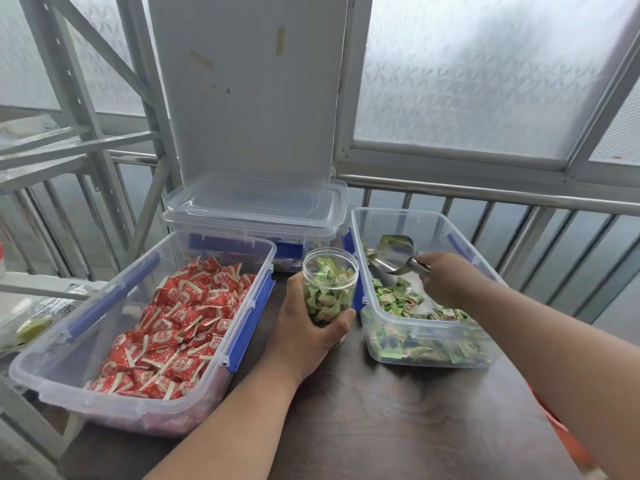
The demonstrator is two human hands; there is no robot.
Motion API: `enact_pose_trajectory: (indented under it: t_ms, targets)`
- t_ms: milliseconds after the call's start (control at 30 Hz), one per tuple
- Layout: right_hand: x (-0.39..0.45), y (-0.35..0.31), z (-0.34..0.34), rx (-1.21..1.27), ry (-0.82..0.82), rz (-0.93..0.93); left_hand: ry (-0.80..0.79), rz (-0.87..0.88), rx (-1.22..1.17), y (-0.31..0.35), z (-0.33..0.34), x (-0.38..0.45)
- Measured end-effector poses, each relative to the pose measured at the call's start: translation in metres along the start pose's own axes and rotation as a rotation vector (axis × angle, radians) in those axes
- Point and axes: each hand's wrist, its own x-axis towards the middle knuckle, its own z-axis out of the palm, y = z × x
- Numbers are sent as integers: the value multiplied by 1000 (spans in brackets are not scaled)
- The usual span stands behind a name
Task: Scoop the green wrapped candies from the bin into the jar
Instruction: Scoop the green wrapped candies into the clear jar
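Observation:
A clear plastic jar [329, 271], lidless and nearly full of green wrapped candies, stands on the dark table between two bins. My left hand [304, 327] is wrapped around its lower half. To its right is a clear bin [398, 216] with green wrapped candies [429, 344] heaped toward its near end. My right hand [450, 282] reaches into that bin and grips the handle of a metal scoop [393, 259]. The scoop's bowl is raised over the bin's far end with a candy or two in it.
A larger clear bin [145, 417] with blue latches, full of red wrapped candies, sits at the left. Behind the jar stands a lidded clear box [256, 220] with spare lids on top. A metal railing and frosted windows close off the back. Bare dark tabletop [381, 427] lies near me.

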Motion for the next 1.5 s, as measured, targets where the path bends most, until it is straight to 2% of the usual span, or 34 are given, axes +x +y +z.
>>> enact_pose_trajectory:
  t_ms: [200,367,567,600,733,800,1067,1167,1267,1333,1500]
  targets:
    - [1,6,-20,126,86,137,-6,5,17,1,-1,0]
    - [13,-3,-41,107,17,132,-1,16,3,1,-1,0]
    - [29,-41,-31,31,-7,89,-1,32,-17,2,-1,0]
    - [29,-44,-24,27,-33,93,-4,32,-16,2,-2,0]
    - [19,-50,9,-51,-331,188,-14,32,-18,0,-1,0]
    - [19,-48,10,-60,-369,185,-11,30,-25,0,-1,1]
    - [28,-46,5,14,-295,278,-17,34,-66,0,-1,2]
    - [23,-43,-2,-12,-265,185,-20,25,-75,1,-2,1]
    - [21,-30,-9,256,-226,272,-14,24,-70,1,-2,1]
    - [20,-18,-15,399,-142,292,-14,20,-59,0,-2,2]
    - [-4,5,-38,395,60,308,-16,19,-50,0,-3,1]
